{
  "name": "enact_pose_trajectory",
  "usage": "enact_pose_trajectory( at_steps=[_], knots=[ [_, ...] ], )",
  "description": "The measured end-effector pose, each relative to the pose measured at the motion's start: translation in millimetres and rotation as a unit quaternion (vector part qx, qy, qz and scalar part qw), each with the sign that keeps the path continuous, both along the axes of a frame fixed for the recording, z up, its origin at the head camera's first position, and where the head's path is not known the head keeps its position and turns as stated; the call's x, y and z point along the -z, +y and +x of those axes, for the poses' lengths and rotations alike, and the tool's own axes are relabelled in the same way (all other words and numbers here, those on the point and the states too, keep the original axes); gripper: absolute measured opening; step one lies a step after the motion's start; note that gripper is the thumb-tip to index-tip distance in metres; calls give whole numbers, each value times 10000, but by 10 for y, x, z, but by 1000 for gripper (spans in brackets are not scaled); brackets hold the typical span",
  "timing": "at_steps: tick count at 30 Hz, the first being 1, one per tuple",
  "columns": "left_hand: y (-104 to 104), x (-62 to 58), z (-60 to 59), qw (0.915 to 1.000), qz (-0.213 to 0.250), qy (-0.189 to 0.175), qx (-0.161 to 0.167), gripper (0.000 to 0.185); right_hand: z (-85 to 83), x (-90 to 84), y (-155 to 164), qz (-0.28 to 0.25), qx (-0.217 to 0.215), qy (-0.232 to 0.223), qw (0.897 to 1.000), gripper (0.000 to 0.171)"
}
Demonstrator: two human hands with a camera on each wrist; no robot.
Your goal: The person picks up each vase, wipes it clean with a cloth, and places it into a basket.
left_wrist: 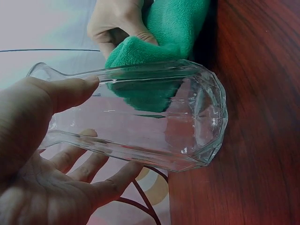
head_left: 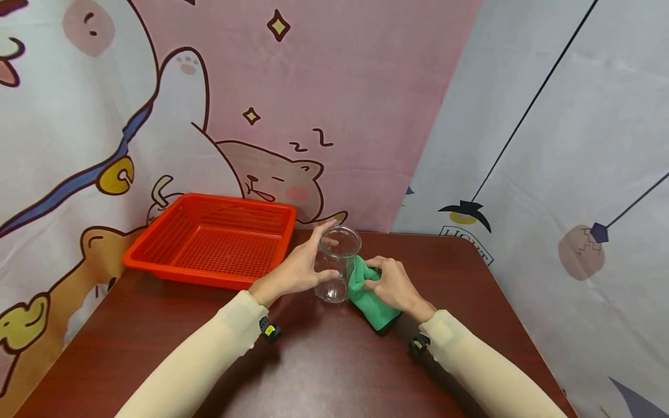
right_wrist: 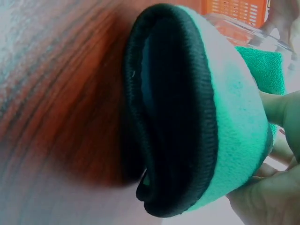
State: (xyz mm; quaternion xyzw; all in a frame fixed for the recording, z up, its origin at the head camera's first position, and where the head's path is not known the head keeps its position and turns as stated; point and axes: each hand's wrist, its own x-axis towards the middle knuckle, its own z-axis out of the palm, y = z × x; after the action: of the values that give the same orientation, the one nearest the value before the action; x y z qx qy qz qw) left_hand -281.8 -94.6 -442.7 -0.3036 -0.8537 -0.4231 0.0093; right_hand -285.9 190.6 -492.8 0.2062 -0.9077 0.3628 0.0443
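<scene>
My left hand (head_left: 299,268) grips a clear glass vase (left_wrist: 204,119) from its left side, thumb on the near side and fingers round the far side. The vase has a flared rim and a faceted base, and stands upright close over the table in the head view. In my right hand (head_left: 395,283) is a green towel (head_left: 374,303) with a dark edge, pinched between thumb and fingers. A bunched part of the towel (left_wrist: 145,54) presses against the vase's right side. The rest hangs in a fold below the hand, and its dark hem (right_wrist: 206,122) shows large in the right wrist view.
A red plastic basket (head_left: 195,275) with perforated walls stands at the back left of the brown wooden table (head_left: 334,371). Behind and to the right of the table hang printed cloth backdrops (head_left: 376,116) with cartoon animals.
</scene>
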Motion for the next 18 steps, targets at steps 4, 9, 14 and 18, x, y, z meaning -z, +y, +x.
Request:
enact_pose_trajectory(
  at_steps=[4,9,14,18],
  knots=[
    [-2,8,0,10000,16,32,-4,118,10,-40,-3,-36,-1,46,10000,36],
    [-4,20,-3,10000,14,29,-7,117,6,-75,-9,-34,22,159,9999,37],
    [-3,4,1,10000,-20,-13,-14,119,1,-105,-16,-93,11,231,9997,37],
    [-4,10,-4,10000,-36,14,-19,119,6,-131,-25,-133,-5,272,9995,37]
  ],
)
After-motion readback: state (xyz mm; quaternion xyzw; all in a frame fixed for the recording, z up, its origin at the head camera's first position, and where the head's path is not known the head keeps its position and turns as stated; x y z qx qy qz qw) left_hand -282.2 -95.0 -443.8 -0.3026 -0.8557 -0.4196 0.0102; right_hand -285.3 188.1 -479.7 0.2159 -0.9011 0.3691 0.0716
